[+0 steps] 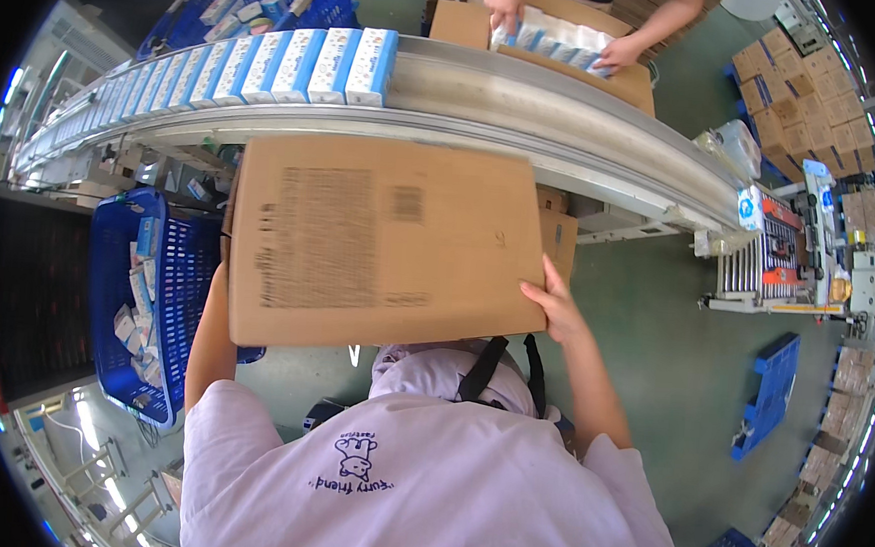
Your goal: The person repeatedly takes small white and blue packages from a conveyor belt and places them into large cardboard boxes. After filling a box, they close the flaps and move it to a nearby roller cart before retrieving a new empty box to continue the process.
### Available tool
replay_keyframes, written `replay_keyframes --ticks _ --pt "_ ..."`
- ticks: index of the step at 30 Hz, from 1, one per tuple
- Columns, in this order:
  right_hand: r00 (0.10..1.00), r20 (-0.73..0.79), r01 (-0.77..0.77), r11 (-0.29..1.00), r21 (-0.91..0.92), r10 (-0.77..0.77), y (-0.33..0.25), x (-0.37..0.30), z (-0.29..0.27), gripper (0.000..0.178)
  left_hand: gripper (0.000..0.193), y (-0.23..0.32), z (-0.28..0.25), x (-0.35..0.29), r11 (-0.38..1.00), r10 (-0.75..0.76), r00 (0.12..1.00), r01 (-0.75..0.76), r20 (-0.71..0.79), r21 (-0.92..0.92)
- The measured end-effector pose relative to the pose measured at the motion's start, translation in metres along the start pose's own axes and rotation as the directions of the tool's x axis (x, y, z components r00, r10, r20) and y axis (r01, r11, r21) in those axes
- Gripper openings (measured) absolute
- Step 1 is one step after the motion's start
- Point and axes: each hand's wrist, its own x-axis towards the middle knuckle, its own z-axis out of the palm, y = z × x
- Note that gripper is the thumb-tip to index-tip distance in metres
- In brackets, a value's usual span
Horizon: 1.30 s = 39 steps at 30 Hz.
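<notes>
Brown carton held up beside the conveyor, not yet set down

The large brown rectangular cardboard carton (448,259) is held in front of the wearer's torso, on the near side of the conveyor, its broad printed face turned up to the camera. The bare right hand (559,309) grasps its right end, thumb on the face; most of the fingers are out of sight. The bare left forearm (210,345) runs up to the opposite end, but the left hand is hidden there, so its hold cannot be told. Judging by this, the carton is in the middle of being handled: picked up is done, placing it is left. Whether it is filled or sealed does not show.

Just beyond, the long silver metal conveyor (557,115) carries a row of white-and-blue upright rectangular packs (295,64) on its left part; these look yet to be boxed. Across it, a co-worker's hands (619,56) are at white-and-blue packs (562,40) inside an open brown cardboard box (458,24), a packing step apparently under way.

At the left stands a blue plastic slatted basket (186,288) with loose packs inside. Far right, stacked brown cardboard cartons (804,100) seem to be finished ones, though their contents cannot be seen
</notes>
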Motion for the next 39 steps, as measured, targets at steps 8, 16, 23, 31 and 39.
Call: replay_keyframes --ticks 8,16,23,31,39 --pt "0.978 0.151 0.209 0.657 -0.725 -0.144 -0.037 0.029 0.138 0.054 0.1 -0.076 0.128 0.053 0.949 -0.309 0.951 0.306 0.03 0.082" --pt "0.783 0.127 0.184 0.031 -0.983 -0.609 -0.065 0.024 0.088 0.05 0.054 -0.012 0.179 0.051 0.334 0.299 0.954 -0.097 -0.008 0.938" --pt "0.737 -0.484 -0.326 0.378 -0.866 -0.472 -0.007 -0.032 -0.078 0.041 0.04 -0.024 0.073 0.067 0.973 -0.187 0.976 0.2 -0.113 0.115" --pt "0.746 -0.571 -0.532 0.21 -0.82 -0.343 -0.026 0.006 -0.021 0.035 0.074 -0.165 0.133 0.069 0.127 0.59 0.757 0.258 -0.282 0.958" --pt "0.851 -0.484 -0.446 0.207 -0.871 -0.204 -0.042 0.01 -0.034 0.041 0.082 -0.13 0.156 0.048 0.037 0.198 0.978 0.052 -0.058 0.998"
